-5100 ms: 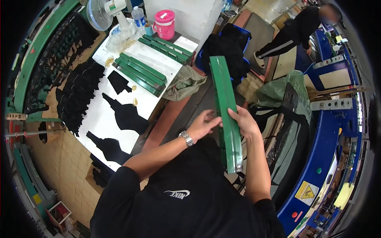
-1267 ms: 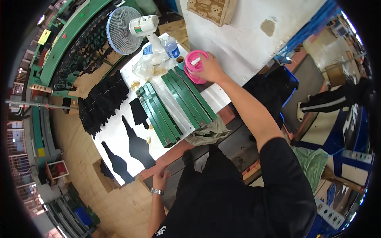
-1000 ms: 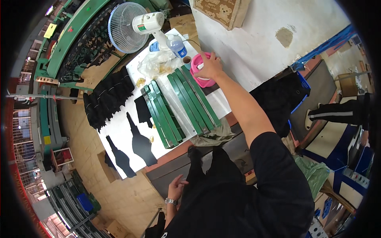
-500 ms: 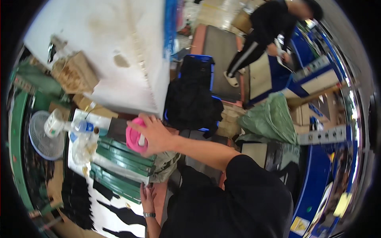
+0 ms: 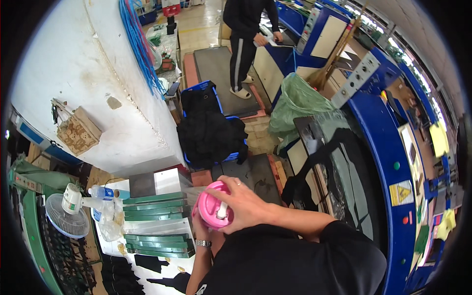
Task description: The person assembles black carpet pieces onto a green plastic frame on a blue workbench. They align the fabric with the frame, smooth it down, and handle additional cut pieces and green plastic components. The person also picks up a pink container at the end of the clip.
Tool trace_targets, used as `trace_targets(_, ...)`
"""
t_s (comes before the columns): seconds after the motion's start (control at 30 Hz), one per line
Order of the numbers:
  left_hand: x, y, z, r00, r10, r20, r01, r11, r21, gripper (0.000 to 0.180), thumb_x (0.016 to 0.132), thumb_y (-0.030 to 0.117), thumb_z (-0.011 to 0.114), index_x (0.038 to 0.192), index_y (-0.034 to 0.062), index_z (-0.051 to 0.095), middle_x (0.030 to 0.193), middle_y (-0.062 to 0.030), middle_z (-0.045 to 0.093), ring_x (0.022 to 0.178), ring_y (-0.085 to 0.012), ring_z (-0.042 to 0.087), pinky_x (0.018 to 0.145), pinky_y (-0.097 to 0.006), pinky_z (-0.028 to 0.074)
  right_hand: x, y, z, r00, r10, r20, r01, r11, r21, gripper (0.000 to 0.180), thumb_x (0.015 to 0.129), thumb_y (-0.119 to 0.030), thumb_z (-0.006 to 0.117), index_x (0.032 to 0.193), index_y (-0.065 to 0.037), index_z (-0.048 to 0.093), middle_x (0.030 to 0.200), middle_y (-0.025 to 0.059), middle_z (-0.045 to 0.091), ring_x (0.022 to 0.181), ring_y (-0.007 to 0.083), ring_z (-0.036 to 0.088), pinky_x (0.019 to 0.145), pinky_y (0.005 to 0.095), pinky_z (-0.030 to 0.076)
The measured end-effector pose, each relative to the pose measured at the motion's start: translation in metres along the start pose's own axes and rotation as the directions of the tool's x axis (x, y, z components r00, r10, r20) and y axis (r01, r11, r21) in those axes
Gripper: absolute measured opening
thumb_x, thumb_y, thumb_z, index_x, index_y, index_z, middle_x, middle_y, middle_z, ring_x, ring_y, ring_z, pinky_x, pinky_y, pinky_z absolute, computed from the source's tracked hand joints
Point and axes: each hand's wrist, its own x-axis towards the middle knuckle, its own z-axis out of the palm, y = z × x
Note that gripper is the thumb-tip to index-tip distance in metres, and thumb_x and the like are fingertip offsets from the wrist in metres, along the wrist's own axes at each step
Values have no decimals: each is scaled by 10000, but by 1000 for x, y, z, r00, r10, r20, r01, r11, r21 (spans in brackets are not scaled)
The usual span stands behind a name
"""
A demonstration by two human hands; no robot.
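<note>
A pink lidded cup (image 5: 210, 209) with a white piece on its round top is held close in front of my body. My right hand (image 5: 242, 204) is closed round its upper right side, the fingers curled over the rim. From below, my left hand (image 5: 200, 227) grips the cup's left side, a metal watch on its wrist; the cup hides most of those fingers. Left of the hands, green strips (image 5: 160, 243) lie stacked in two groups on a white table (image 5: 150, 275), with black fabric pieces (image 5: 152, 263) in front.
Blue crates piled with black fabric (image 5: 211, 140) stand ahead, beside a white wall (image 5: 142, 113). Another person (image 5: 241, 44) works at a blue machine farther off. A green bag (image 5: 295, 105) and blue machine (image 5: 373, 162) are at right; a fan (image 5: 69, 214) and plastic bottle (image 5: 102, 192) at left.
My right hand has brought the pink cup nearer my body. My left hand has risen from beside the green strips to the cup. The view has shifted, showing more of the room ahead.
</note>
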Motion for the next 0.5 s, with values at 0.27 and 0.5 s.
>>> trace_targets(0.27, -63, -21, 80, 990, -90, 105, 90, 996, 5, 445, 1041, 343, 521, 1362, 39, 572, 1313, -71, 626, 1209, -172, 584, 1061, -332, 438, -73, -29, -62, 999, 50, -9, -51, 986, -160, 1034, 537, -454, 895, 1432, -116, 502, 1380, 278, 416, 1226, 465, 486, 1044, 517, 434)
trace_targets(0.5, -69, -42, 93, 903, -317, 291, 349, 935, -64, 432, 1018, 351, 554, 1292, 23, 610, 1213, -128, 680, 1096, -185, 662, 921, -339, 547, -102, -31, -114, 904, -280, 323, 345, 924, -164, 1042, 578, -500, 862, 1477, -152, 466, 1362, 270, 439, 1294, 461, 440, 1098, 580, 374)
